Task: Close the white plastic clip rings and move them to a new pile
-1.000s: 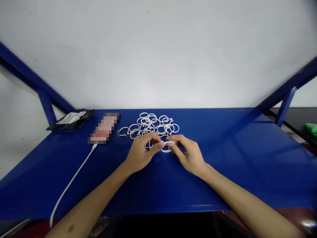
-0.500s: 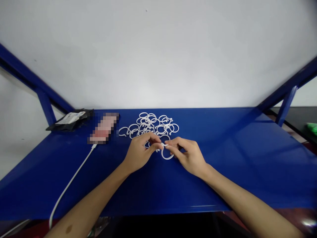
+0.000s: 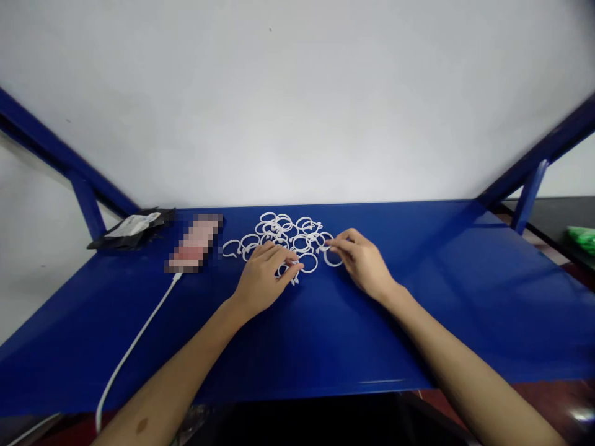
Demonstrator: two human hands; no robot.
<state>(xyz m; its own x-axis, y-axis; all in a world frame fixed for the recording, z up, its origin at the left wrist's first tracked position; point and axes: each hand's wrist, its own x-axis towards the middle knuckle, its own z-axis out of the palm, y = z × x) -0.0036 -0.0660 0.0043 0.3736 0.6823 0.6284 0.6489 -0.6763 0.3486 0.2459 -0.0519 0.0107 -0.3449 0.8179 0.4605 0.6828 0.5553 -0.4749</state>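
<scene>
White plastic rings (image 3: 302, 242) with small knobbed clasps lie in a loose heap on the blue table (image 3: 409, 297). At the heap's near edge, my left hand (image 3: 264, 272) has its thumb and forefinger closing at the left edge of a white ring (image 3: 308, 271); part of the grip is hidden behind the fingers. To the right, the fingertips of my right hand (image 3: 362, 260) pinch another white ring (image 3: 331, 262), which hangs toward the heap. More rings are partly covered by my left hand.
On the left, a blurred-out phone-like object (image 3: 195, 241) has a white cable (image 3: 134, 337) running to the front edge. Behind it sits a black package (image 3: 132, 229) with a white label. Blue frame bars (image 3: 530, 195) flank the table, and a white wall (image 3: 297, 111) stands behind.
My hands have parted from their joint hold on one ring. The right hand has moved right and away with that ring, while the left has dropped to a ring beside the heap.
</scene>
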